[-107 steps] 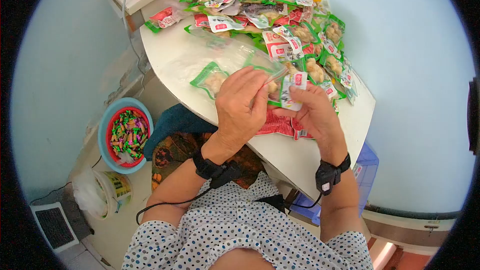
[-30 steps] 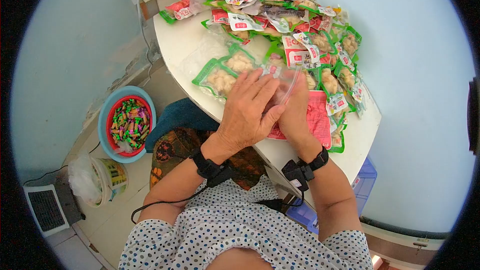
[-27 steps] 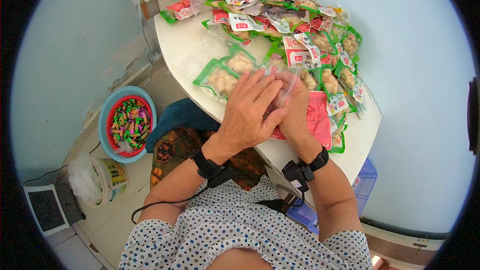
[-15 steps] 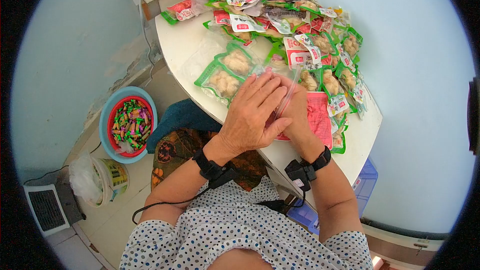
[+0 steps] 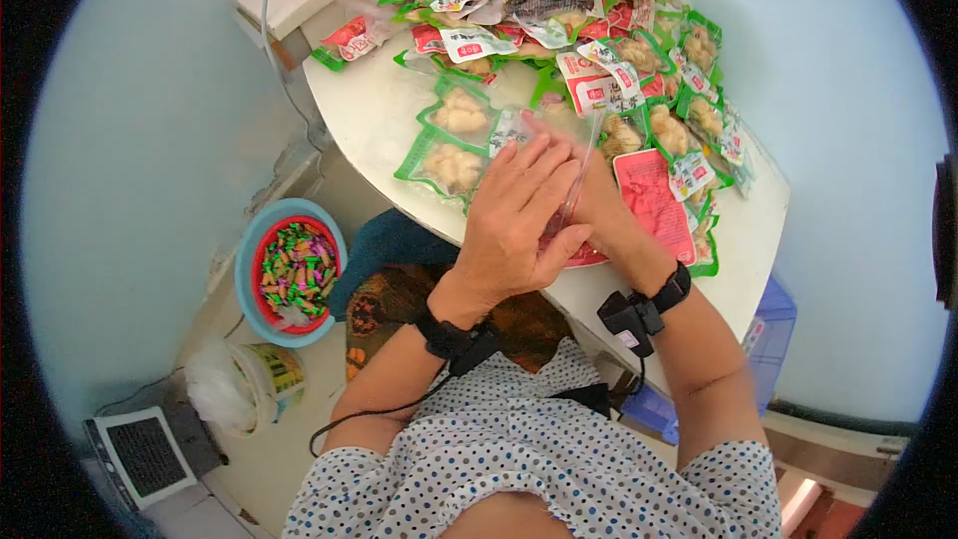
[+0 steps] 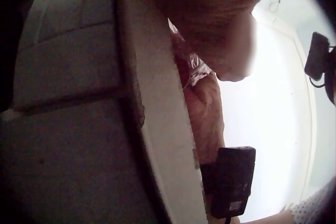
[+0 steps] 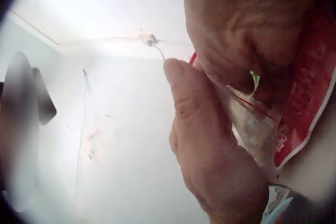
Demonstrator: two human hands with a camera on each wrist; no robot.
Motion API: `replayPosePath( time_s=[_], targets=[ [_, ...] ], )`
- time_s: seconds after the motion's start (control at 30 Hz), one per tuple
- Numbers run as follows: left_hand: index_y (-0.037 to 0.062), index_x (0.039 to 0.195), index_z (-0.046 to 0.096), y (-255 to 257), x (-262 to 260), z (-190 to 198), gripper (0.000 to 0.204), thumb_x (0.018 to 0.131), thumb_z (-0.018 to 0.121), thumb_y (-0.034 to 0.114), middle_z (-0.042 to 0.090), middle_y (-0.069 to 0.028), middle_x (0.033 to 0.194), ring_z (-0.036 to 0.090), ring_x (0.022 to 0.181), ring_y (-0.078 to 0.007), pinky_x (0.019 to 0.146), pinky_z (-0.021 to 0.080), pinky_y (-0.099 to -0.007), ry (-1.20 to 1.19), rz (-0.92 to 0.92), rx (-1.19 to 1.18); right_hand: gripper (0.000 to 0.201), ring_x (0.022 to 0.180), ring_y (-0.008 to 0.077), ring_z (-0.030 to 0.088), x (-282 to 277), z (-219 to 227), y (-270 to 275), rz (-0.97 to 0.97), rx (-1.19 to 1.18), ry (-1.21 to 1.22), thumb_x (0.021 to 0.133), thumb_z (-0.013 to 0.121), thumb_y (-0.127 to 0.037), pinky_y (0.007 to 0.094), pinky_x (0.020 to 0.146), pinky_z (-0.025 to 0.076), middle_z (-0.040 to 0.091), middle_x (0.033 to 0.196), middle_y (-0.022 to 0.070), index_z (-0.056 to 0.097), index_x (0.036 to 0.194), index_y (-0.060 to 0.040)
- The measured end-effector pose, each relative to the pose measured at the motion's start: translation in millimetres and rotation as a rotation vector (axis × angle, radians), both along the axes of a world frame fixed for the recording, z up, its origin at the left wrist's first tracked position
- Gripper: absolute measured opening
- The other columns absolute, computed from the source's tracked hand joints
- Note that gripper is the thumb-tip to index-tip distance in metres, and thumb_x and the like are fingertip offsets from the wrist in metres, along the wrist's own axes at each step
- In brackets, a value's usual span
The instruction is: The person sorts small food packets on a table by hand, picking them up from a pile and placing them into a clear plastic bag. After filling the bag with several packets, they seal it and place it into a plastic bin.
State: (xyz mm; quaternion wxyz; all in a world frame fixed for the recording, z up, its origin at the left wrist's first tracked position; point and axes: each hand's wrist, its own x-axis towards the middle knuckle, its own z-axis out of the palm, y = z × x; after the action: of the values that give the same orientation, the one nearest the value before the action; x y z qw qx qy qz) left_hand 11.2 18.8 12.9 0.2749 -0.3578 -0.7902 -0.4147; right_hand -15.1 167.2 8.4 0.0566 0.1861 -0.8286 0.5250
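A clear zip bag (image 5: 571, 190) lies on the white table in the head view. Two green-edged packs of pale, knobbly food (image 5: 454, 168) show through its far left part, next to a white-labelled pack (image 5: 507, 133). My right hand (image 5: 606, 202) reaches into the bag, with the zip edge crossing the back of it. My left hand (image 5: 519, 215) lies on top with fingers extended, covering much of the bag and the right fingers. In the right wrist view, the left hand (image 7: 210, 134) stands close beside the right hand (image 7: 247, 29). What the right fingers do is hidden.
A heap of similar packs (image 5: 559, 10) covers the far side and right of the table. A red pouch (image 5: 654, 195) lies right of my hands. On the floor at left are a blue basin (image 5: 244, 274) of wrapped sweets and a white bucket (image 5: 264, 394).
Earlier my right hand held a white-labelled pack at the bag's mouth; now that hand is inside the bag and the left hand lies over it. The view has tilted slightly.
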Motion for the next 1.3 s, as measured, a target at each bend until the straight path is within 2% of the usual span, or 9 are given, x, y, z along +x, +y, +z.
replayPosePath(
  time_s=[0.17,0.27,0.37,0.47,0.57,0.67,0.77,0.97,1.3],
  targets=[
    [-0.0018,0.124,0.059,4,3,1,0.050,0.087,0.062,0.031,0.058,-0.0206,0.130,0.050,0.126,-0.0412,0.109,0.032,-0.0528,0.010,0.077,-0.050,0.032,0.083,0.0188,0.066,10,10,0,-0.162,-0.113,-0.046,0.083,0.066,-0.018,0.0331,0.077,0.053,0.072,0.094,0.0117,0.067,0.111,-0.0017],
    [-0.0028,0.121,0.060,10,11,10,0.047,0.085,0.064,0.027,0.058,-0.0214,0.128,0.052,0.122,-0.0411,0.106,0.037,-0.0507,-0.015,0.136,-0.073,0.025,0.080,0.0175,0.066,13,5,-2,-0.131,-0.278,-0.205,0.081,0.067,-0.015,0.0327,0.072,0.052,0.072,0.087,0.0122,0.070,0.102,-0.0018],
    [-0.0020,0.114,0.063,11,14,20,0.037,0.082,0.067,0.017,0.061,-0.0205,0.118,0.057,0.110,-0.0394,0.096,0.044,-0.0480,-0.020,0.155,0.005,0.020,0.079,0.0179,0.067,13,6,-1,-0.156,-0.251,-0.109,0.079,0.068,-0.013,0.0335,0.071,0.052,0.072,0.084,0.0111,0.071,0.095,-0.0013],
    [-0.0005,0.106,0.064,9,15,24,0.031,0.078,0.070,0.011,0.061,-0.0165,0.101,0.058,0.091,-0.0350,0.079,0.047,-0.0430,-0.005,0.252,-0.005,0.014,0.090,0.0133,0.064,13,8,-1,-0.202,-0.175,-0.121,0.077,0.072,-0.004,0.0272,0.078,0.051,0.070,0.095,0.0055,0.070,0.090,0.0004],
    [0.0010,0.102,0.065,7,14,19,0.024,0.079,0.069,0.008,0.058,-0.0142,0.091,0.057,0.080,-0.0320,0.070,0.045,-0.0413,-0.077,0.219,0.010,0.015,0.095,0.0204,0.066,11,5,1,-0.231,0.003,0.087,0.075,0.073,-0.002,0.0310,0.082,0.051,0.070,0.095,0.0083,0.071,0.090,-0.0004],
    [0.0002,0.107,0.066,6,19,26,0.030,0.077,0.069,0.006,0.062,-0.0181,0.092,0.062,0.081,-0.0347,0.070,0.050,-0.0418,-0.085,0.217,-0.057,0.015,0.098,0.0256,0.065,7,7,5,-0.170,0.086,0.360,0.074,0.074,-0.004,0.0349,0.085,0.051,0.070,0.097,0.0104,0.072,0.089,-0.0030],
    [0.0008,0.113,0.063,1,25,34,0.040,0.074,0.070,0.006,0.062,-0.0182,0.095,0.062,0.083,-0.0357,0.072,0.050,-0.0425,-0.122,0.175,-0.102,0.014,0.097,0.0263,0.065,5,5,6,-0.155,0.158,0.430,0.074,0.074,-0.005,0.0359,0.084,0.052,0.071,0.100,0.0109,0.073,0.088,-0.0043],
    [0.0015,0.128,0.053,5,29,34,0.061,0.071,0.071,0.008,0.059,-0.0177,0.097,0.060,0.086,-0.0370,0.074,0.050,-0.0420,-0.213,0.164,-0.190,0.014,0.096,0.0229,0.066,6,4,5,-0.118,-0.016,0.344,0.076,0.074,-0.004,0.0341,0.085,0.052,0.071,0.100,0.0110,0.073,0.089,-0.0019],
    [0.0012,0.133,0.049,14,35,34,0.065,0.071,0.070,0.007,0.057,-0.0182,0.095,0.060,0.084,-0.0379,0.072,0.050,-0.0444,-0.178,0.168,-0.167,0.016,0.092,0.0257,0.070,7,8,2,-0.064,-0.191,0.031,0.081,0.066,-0.009,0.0342,0.084,0.054,0.073,0.098,0.0141,0.075,0.094,-0.0038]
  ],
)
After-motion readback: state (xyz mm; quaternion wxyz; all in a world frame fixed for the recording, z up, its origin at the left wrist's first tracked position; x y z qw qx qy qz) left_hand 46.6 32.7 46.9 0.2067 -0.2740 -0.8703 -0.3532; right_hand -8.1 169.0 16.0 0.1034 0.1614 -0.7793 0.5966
